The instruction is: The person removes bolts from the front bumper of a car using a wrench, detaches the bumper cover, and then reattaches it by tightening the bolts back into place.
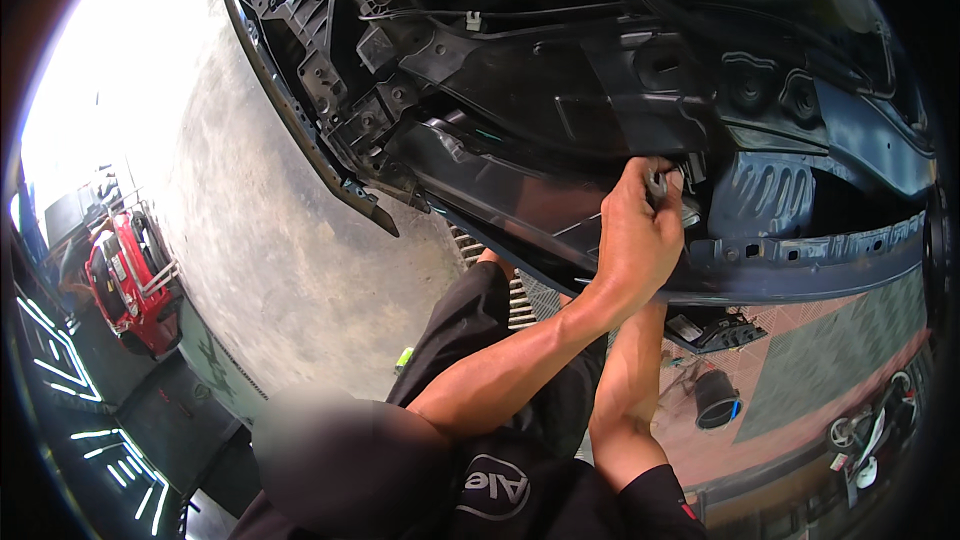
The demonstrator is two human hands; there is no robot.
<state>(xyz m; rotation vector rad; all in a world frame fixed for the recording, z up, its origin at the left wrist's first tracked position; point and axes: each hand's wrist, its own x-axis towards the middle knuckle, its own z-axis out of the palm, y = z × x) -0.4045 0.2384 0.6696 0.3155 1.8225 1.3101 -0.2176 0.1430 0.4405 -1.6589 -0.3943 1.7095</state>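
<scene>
My left hand (640, 230) reaches over the blue-grey edge of a car's body panel (790, 285) into an open bay. Its fingers are pinched around a small grey, ring-shaped piece (656, 188), next to a silvery part (690, 212) and a black plastic cover (540, 200). What exactly the piece is cannot be made out. My right forearm (630, 370) rises from below toward the panel edge. Past the wrist, the panel and my left hand hide my right hand.
Ribbed blue sheet metal (765, 195) lies right of my left hand. A dark bumper section (310, 135) curves along the car's left side. Below the panel, a black part (715, 332) and a black bucket (715, 400) are on the floor. A red car (130, 280) stands far left.
</scene>
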